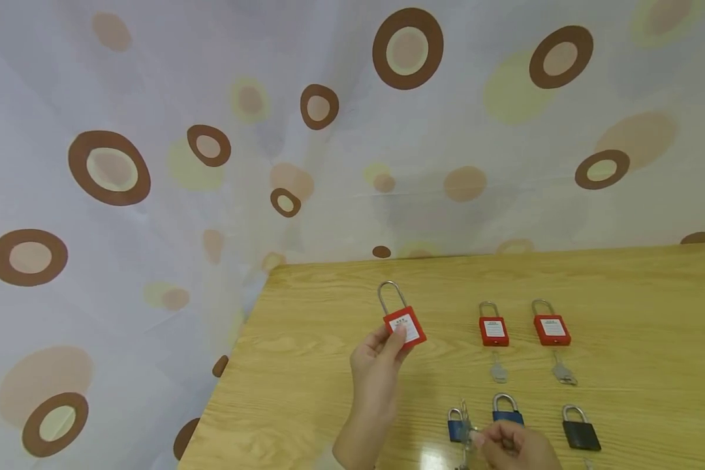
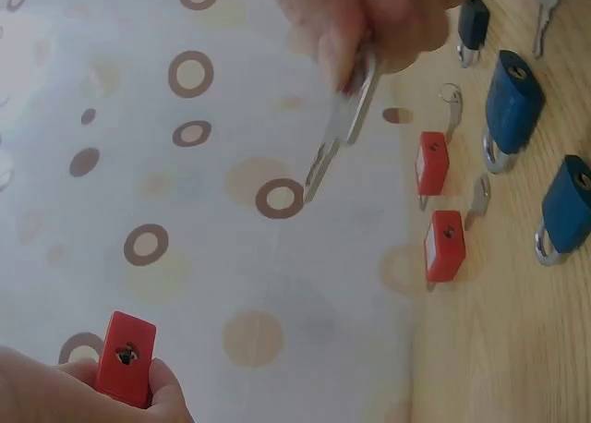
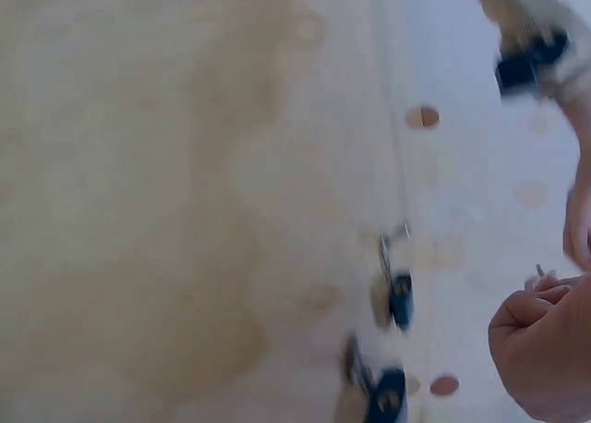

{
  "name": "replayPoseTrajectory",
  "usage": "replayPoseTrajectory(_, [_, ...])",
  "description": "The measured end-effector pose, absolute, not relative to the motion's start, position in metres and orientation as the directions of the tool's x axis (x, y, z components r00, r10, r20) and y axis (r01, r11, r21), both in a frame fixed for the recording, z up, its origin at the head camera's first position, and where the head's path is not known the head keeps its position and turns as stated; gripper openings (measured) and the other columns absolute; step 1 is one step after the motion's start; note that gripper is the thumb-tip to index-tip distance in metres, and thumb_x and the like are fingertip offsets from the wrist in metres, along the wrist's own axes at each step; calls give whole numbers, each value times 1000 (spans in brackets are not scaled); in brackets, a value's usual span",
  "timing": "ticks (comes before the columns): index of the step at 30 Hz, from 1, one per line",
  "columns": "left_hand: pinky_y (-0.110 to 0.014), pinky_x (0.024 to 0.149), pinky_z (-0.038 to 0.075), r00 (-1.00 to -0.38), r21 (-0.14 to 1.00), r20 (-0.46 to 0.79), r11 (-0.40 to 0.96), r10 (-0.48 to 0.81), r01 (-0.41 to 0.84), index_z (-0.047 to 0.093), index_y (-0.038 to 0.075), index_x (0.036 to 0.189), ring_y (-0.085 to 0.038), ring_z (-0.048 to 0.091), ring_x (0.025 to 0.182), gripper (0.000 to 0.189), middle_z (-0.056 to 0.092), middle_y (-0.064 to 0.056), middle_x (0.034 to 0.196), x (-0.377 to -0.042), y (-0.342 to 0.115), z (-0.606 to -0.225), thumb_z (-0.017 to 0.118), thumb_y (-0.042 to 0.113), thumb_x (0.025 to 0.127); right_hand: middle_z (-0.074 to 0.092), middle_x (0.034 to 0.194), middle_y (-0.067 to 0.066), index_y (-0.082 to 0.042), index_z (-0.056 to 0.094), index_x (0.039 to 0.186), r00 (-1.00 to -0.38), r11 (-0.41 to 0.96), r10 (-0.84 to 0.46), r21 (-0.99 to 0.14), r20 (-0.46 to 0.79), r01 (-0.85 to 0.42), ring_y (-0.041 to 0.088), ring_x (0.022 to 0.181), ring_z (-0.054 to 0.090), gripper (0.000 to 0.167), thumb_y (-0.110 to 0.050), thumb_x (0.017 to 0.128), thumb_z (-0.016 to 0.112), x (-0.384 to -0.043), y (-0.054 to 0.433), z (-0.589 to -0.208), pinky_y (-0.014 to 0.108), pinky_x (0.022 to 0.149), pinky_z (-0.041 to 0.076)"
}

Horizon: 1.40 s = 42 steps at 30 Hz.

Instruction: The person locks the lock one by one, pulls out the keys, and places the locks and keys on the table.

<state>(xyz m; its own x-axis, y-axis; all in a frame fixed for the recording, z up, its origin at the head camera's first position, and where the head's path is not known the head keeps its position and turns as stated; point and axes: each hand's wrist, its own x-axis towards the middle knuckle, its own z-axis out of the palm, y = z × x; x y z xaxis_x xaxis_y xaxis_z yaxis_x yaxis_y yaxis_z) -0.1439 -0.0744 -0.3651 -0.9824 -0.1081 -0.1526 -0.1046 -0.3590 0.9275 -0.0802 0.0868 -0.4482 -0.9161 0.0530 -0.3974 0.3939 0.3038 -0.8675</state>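
Note:
My left hand grips a red padlock with a white label, raised above the table with its long shackle upward. In the left wrist view its keyhole faces the camera. A silver key is pinched in my right hand, its blade pointing away from the fingers. From the head view, that hand is low and to the right of the left one, over the blue padlocks. A small blue padlock lies just left of its fingertips. Behind the hand shows a larger blue padlock, partly hidden.
Two red padlocks lie farther back on the wooden table, each with a key in front. At the right is a black padlock. A patterned curtain hangs along the table's back and left edges.

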Motion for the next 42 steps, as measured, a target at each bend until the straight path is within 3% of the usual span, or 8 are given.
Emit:
replayPoseTrajectory(4, [-26, 87, 52, -979, 939, -182, -313, -89, -146, 53, -11, 117, -12, 61, 92, 38, 61, -14, 110, -140, -76, -369, 62, 12, 88, 50, 57, 0, 1, 64, 84, -944, 407, 73, -854, -322, 323, 10, 49, 39, 19, -15, 91, 56, -117, 92, -430, 21, 44, 34])
replayPoseTrajectory(12, [-24, 85, 52, -975, 921, -216, -343, -59, -183, 52, -12, 117, -11, 61, 90, 38, 62, -13, 107, -134, -72, -387, 62, 11, 88, 48, 49, -1, 6, 62, 78, -930, 343, -5, -874, -368, 344, 4, 36, 30, 19, -6, 88, 52, -164, 85, -438, 17, 38, 29])
replayPoseTrajectory(18, [-25, 85, 52, -969, 926, -235, -320, -72, -200, 54, -9, 113, -11, 61, 89, 34, 62, -12, 105, -133, -71, -390, 62, 12, 88, 45, 44, -2, 2, 59, 61, -932, 396, 22, -852, -363, 342, 3, 32, 29, 28, -5, 88, 53, -168, 78, -449, 16, 36, 28])
replayPoseTrajectory(30, [-24, 86, 52, -967, 917, -252, -327, -38, -226, 53, -10, 115, -11, 61, 91, 34, 61, -13, 108, -132, -70, -396, 61, 11, 89, 37, 36, -5, -3, 52, 47, -924, 459, 25, -817, -382, 350, 2, 30, 29, 42, -9, 89, 52, -168, 71, -445, 15, 34, 28])
replayPoseTrajectory(37, [-22, 82, 52, -968, 914, -250, -338, -31, -225, 53, -11, 113, -10, 61, 88, 34, 62, -12, 104, -132, -68, -399, 62, 9, 88, 37, 35, -5, -4, 51, 47, -928, 481, 21, -810, -373, 337, 3, 29, 29, 44, -11, 90, 53, -168, 71, -446, 15, 34, 28])
replayPoseTrajectory(42, [-24, 84, 52, -967, 920, -253, -317, -23, -233, 53, -11, 114, -10, 61, 88, 36, 63, -12, 104, -131, -66, -400, 63, 11, 87, 43, 40, -4, -2, 55, 58, -958, 534, 56, -802, -281, 267, 4, 31, 34, 32, -12, 88, 56, -168, 74, -446, 15, 35, 29])
